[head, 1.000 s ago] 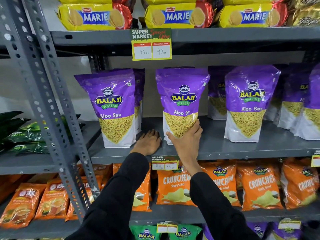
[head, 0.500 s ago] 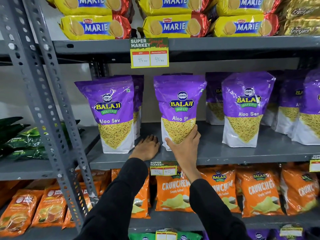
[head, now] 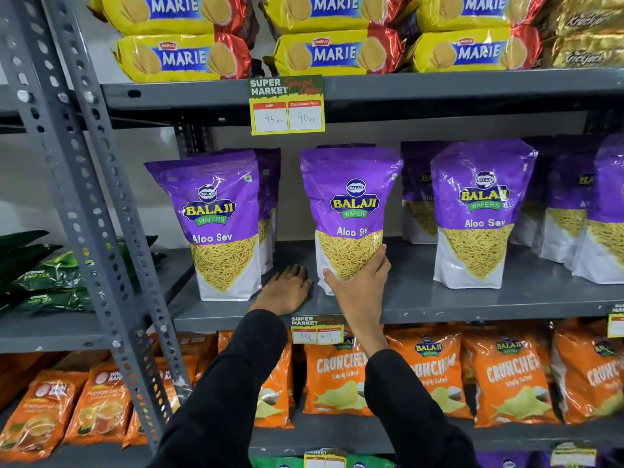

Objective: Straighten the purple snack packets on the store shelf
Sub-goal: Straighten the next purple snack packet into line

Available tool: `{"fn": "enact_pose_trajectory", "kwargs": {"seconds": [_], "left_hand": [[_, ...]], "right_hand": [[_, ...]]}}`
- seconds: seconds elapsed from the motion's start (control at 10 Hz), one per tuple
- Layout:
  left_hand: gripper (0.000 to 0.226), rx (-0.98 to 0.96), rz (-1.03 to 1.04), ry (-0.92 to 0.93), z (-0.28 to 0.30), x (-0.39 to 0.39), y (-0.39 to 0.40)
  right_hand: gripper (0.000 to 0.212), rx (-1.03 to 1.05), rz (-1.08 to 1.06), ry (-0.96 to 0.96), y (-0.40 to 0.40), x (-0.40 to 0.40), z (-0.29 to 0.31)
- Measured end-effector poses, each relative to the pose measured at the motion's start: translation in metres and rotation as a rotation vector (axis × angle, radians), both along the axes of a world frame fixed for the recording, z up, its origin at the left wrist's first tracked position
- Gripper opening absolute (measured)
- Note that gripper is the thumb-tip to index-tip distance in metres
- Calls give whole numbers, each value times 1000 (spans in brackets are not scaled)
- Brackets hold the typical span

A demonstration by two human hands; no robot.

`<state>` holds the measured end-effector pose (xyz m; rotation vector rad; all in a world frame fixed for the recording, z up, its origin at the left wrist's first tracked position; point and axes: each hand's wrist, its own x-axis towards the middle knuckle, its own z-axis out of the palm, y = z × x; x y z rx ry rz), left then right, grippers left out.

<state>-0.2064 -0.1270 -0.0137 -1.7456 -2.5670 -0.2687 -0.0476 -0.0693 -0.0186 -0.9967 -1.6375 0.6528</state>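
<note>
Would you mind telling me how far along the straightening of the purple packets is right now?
Looks done: the left front packet stands upright, facing out. In hand: the right hand grips the middle packet at its base, while the left hand rests flat on the shelf. Left: the crowded, overlapping packets at the far right.

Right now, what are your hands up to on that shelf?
Right hand gripping middle purple packet at its base. Left hand flat on shelf. Nothing in the way.
</note>
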Motion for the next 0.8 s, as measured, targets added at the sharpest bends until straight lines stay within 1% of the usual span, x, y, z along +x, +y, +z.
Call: {"fn": "enact_pose_trajectory", "kwargs": {"seconds": [0.4, 0.6, 0.7, 0.8], "left_hand": [[56, -12, -18, -1, 5, 5, -4], [56, -27, -20, 34, 6, 7, -6], [57, -37, -10, 11, 5, 5, -4], [57, 72, 2, -36, 6, 8, -7]], "right_hand": [[128, -19, 36, 32, -2, 3, 2], [129, -23, 28, 43, -3, 4, 4], [130, -33, 27, 45, -2, 3, 4], [135, -50, 80, 97, -7, 11, 7]]}}
